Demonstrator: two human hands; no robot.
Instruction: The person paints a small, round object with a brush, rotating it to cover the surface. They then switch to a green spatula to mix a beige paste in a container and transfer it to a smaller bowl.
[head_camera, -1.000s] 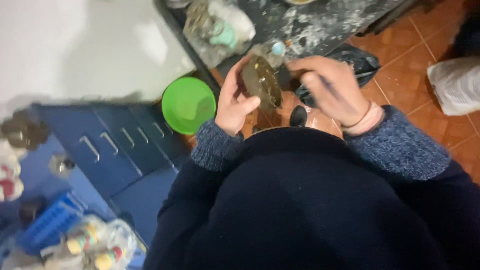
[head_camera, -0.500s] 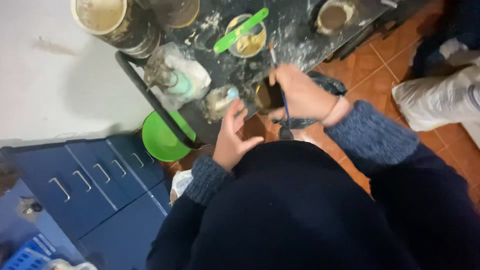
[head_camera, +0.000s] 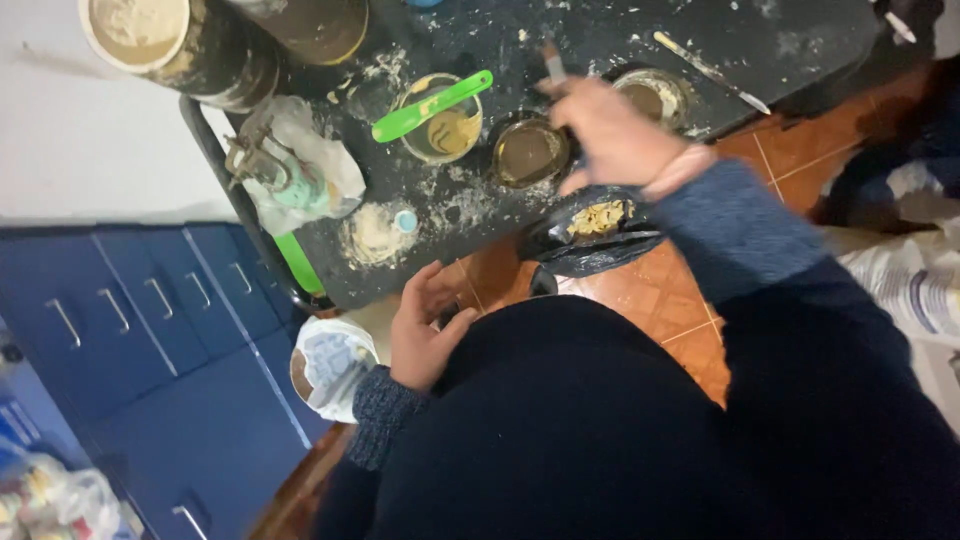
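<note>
My right hand reaches over the dirty black table and grips a thin stick-like tool that points up out of the fingers. Just left of that hand sits a small round tin with brownish contents. Farther left stands another tin with a bright green spatula lying across it. My left hand hangs below the table edge near my dark sweater, fingers curled loosely, holding nothing. A black plastic bag with yellowish crumbs hangs off the table edge under my right wrist.
Large paint-stained cans stand at the table's far left beside a crumpled plastic bag over a metal tool. A long knife-like tool lies at the right. Blue drawers, a white bucket and orange floor tiles lie below.
My right hand has risen from near my body to over the table with the thin tool. My left hand has dropped away from the object and now hangs empty.
</note>
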